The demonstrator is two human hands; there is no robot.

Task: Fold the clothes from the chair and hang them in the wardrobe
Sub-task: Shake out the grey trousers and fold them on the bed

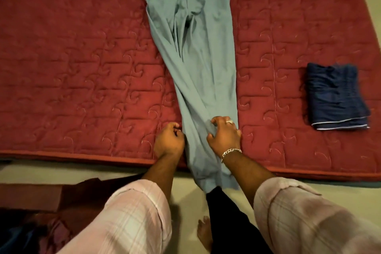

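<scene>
On the bed the trousers lie lengthwise away; left hand and right hand both pinch the near legs.

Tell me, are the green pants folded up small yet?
Not yet. The green pants lie stretched long on the red mattress, cuffs hanging off its edge. The left hand and right hand grip them low down.
</scene>
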